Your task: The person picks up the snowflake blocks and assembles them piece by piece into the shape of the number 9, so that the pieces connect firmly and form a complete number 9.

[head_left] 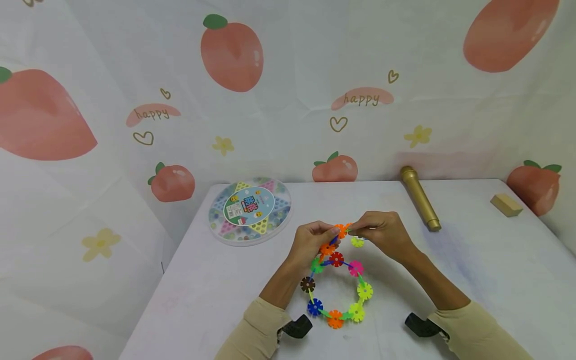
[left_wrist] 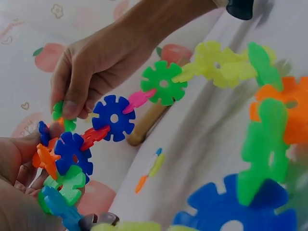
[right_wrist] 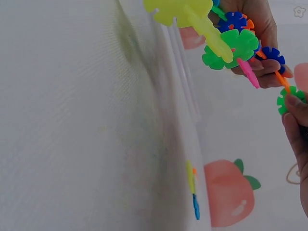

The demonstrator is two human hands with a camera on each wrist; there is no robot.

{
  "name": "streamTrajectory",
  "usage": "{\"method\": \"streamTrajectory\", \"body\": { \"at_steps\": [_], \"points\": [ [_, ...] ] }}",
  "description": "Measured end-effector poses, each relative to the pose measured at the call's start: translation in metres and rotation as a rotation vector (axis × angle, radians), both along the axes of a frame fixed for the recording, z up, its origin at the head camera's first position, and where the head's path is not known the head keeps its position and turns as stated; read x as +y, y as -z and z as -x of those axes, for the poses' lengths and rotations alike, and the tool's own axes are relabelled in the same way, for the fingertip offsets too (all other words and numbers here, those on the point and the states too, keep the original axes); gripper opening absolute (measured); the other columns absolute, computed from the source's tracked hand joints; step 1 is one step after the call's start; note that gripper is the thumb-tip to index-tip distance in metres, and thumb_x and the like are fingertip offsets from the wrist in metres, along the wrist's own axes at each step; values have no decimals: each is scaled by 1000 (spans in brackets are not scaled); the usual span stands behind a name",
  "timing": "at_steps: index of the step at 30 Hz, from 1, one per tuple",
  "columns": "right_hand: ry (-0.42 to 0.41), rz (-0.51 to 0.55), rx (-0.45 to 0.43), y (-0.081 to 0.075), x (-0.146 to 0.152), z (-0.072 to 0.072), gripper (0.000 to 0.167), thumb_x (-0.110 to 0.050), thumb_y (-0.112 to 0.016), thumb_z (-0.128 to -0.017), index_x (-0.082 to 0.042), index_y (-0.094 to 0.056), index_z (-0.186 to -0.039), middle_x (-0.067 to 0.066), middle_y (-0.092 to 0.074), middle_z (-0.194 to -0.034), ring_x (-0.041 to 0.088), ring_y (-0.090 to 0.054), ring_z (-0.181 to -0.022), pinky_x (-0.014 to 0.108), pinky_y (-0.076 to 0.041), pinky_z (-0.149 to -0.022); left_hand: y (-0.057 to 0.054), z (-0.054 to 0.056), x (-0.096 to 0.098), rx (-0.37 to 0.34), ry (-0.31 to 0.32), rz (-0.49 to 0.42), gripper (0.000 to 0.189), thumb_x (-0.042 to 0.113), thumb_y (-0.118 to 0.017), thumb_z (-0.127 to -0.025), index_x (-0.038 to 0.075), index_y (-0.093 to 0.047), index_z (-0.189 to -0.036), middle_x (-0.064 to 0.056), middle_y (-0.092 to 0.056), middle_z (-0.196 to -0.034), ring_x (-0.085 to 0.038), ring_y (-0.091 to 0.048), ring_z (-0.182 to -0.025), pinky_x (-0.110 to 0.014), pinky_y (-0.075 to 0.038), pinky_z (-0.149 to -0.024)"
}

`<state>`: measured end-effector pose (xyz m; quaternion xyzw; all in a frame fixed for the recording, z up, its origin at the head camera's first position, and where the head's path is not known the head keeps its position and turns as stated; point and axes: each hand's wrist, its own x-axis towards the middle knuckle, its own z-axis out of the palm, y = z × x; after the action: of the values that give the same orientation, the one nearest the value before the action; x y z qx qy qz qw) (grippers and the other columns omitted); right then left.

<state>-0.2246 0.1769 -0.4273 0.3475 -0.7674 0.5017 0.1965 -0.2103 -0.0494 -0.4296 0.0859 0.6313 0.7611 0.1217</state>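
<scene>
A ring of colourful plastic snowflake discs [head_left: 336, 259], notched round their rims and slotted into one another, hangs below the hands in the head view. My left hand [head_left: 307, 246] holds the upper part of this chain, with blue and orange discs [left_wrist: 47, 159] at its fingers. Opposite it, my right hand [head_left: 382, 232] pinches a green snowflake disc [right_wrist: 283, 103] between thumb and fingers. That green disc meets an orange one beside the left fingertips; how deep the slots sit is hidden. Several loose discs [head_left: 357, 242] lie on the table just behind the hands, one of them yellow.
At the back left lies a round game board [head_left: 249, 206] in its packaging. A gold microphone [head_left: 420, 199] lies at the back right, and a small wooden block [head_left: 506, 205] sits near the right edge. A fruit-printed cloth [head_left: 279, 125] hangs behind the white table [head_left: 202, 300].
</scene>
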Motion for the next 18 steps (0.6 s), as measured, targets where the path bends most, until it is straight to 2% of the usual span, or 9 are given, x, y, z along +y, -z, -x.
{"method": "streamTrajectory", "body": {
  "at_steps": [6,11,18],
  "points": [
    [2,-2,-126,-5,4,-3,20,9,-82,-87,-8,-82,-98,7,-79,-91,12,-73,-76,22,-63,-72,-7,-1,-1,3,7,1,22,19,-73,-102,-3,-73,-106,-6,-75,-87,-24,-75,-86,-31,-64,-87],
    [12,-7,-97,-4,7,-2,23,10,-82,-85,-8,-84,-100,4,-80,-94,11,-76,-85,20,-62,-79,-6,1,-1,-7,-16,8,22,19,-73,-102,-3,-74,-108,-6,-76,-88,-21,-76,-86,-32,-64,-88],
    [-9,39,-19,-6,4,-2,26,19,-77,-84,-2,-84,-96,7,-81,-87,10,-77,-80,21,-62,-76,-6,0,0,-24,-10,-28,21,18,-74,-101,-2,-75,-105,-6,-77,-87,-17,-76,-82,-32,-64,-86]
  ]
}}
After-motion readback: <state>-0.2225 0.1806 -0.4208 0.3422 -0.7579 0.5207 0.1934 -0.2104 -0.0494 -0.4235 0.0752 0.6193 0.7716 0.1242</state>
